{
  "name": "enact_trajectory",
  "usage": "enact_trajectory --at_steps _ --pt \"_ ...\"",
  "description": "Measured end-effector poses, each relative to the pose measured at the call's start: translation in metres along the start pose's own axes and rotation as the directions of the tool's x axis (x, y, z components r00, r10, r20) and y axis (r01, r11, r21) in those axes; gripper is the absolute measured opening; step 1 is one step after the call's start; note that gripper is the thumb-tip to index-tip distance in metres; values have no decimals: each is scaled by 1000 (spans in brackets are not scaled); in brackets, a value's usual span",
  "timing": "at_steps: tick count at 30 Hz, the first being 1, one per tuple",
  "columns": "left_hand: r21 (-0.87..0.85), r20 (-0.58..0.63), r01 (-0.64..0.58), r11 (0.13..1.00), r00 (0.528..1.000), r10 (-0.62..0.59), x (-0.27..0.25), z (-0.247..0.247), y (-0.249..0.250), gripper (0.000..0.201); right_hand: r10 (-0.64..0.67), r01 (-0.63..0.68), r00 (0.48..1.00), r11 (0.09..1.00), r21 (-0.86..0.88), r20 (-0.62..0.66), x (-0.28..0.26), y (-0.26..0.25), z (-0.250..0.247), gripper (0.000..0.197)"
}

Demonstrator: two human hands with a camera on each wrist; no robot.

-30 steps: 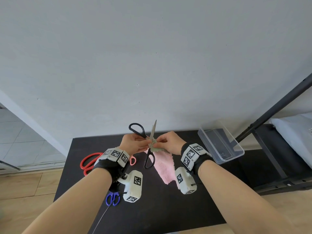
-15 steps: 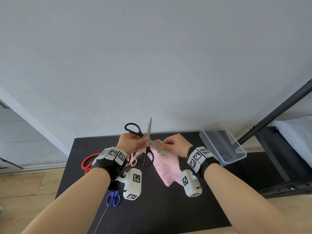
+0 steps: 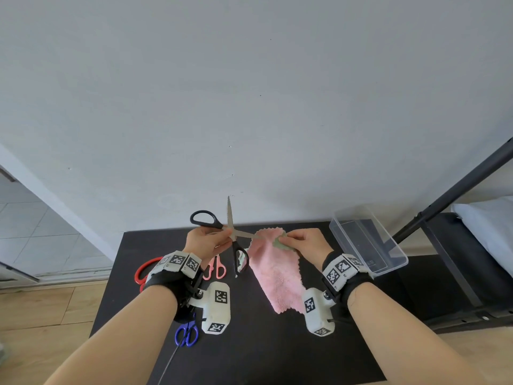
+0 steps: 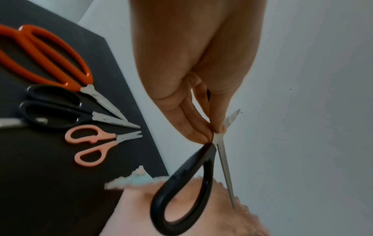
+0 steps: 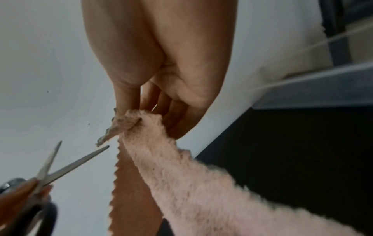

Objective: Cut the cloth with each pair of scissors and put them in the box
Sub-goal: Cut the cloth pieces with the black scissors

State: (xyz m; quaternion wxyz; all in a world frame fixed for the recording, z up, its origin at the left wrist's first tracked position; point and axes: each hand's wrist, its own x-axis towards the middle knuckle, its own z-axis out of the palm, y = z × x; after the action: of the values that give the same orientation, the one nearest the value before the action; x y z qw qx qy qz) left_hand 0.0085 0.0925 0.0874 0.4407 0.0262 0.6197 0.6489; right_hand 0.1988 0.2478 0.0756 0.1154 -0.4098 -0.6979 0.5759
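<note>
Head view shows the left hand [image 3: 206, 241] pinching the black-handled scissors [image 3: 231, 237] at the pivot, fingers curled round them, blades spread wide: one blade stands up toward the wall, the other points across at the pink cloth [image 3: 273, 269]. Its tip sits just beside the cloth's upper edge; I cannot tell whether it touches. The right hand [image 3: 304, 243] pinches the cloth's top corner between thumb and fingertips, lifting that end above the black tabletop [image 3: 249, 343] while the lower end trails down toward the middle of it. Right wrist view confirms the pinch and shows a narrow gap between blade tip and the cloth's zigzag edge, though blur softens it. The clear plastic box [image 3: 367, 244] stands at the far right corner of the tabletop, well apart from the scissors, just beside the right wrist. Along the left edge lie red-handled scissors [image 3: 143, 270], partly hidden behind the left wristband, pink-handled scissors [image 3: 216, 269] near the left hand, and blue-handled scissors [image 3: 187, 333] half covered by the wrist camera. Left wrist view adds another black pair [image 4: 66, 114] between the red and pink ones, hidden from the head view. One loop of the held scissors hangs free below the fingers
</note>
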Motion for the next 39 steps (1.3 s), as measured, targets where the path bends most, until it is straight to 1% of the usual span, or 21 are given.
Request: enact_trajectory --at_steps 3,6,9,11,16,19,22,27,32,35,37,39 --pt "-139 -44 21 990 999 -28 0 7 -2 8 63 -57 998 971 232 -19 0 1 18 12" --pt "-251 -60 49 967 996 -66 1 11 -2 14 100 -98 995 928 358 14 -1 -2 34 19" --pt "-286 -23 76 955 996 -86 0 16 -4 13 108 -114 993 855 506 41 -2 -9 47 18" --pt "-289 -1 89 953 996 -94 -3 19 -6 9 104 -118 993 824 554 57 -2 -13 54 16" --pt "-292 46 112 950 994 -103 -9 21 -12 1 95 -115 993 795 595 65 -2 -18 66 15" --pt "-289 96 111 951 992 -87 -13 23 -15 8 79 -104 995 793 600 68 -4 -18 72 19" --pt "-265 115 98 959 991 -69 -16 25 -17 10 71 -76 997 789 610 31 -6 -21 76 16" --pt "-210 59 69 975 997 -58 -15 29 -19 9 113 -63 993 794 605 -45 -8 -20 78 4" --pt "-182 39 50 982 998 -43 -15 32 -18 6 111 -51 992 792 609 -60 -10 -20 74 7" --pt "-179 -10 46 983 999 -48 -13 30 -16 4 145 -68 987 783 618 -75 -9 -20 67 8" --pt "-182 -24 54 982 998 -59 -11 26 -14 4 177 -92 980 803 589 -88 -7 -18 59 10" --pt "-172 -11 57 983 998 -60 -11 24 -13 3 181 -105 980 827 552 -85 -6 -17 53 10"
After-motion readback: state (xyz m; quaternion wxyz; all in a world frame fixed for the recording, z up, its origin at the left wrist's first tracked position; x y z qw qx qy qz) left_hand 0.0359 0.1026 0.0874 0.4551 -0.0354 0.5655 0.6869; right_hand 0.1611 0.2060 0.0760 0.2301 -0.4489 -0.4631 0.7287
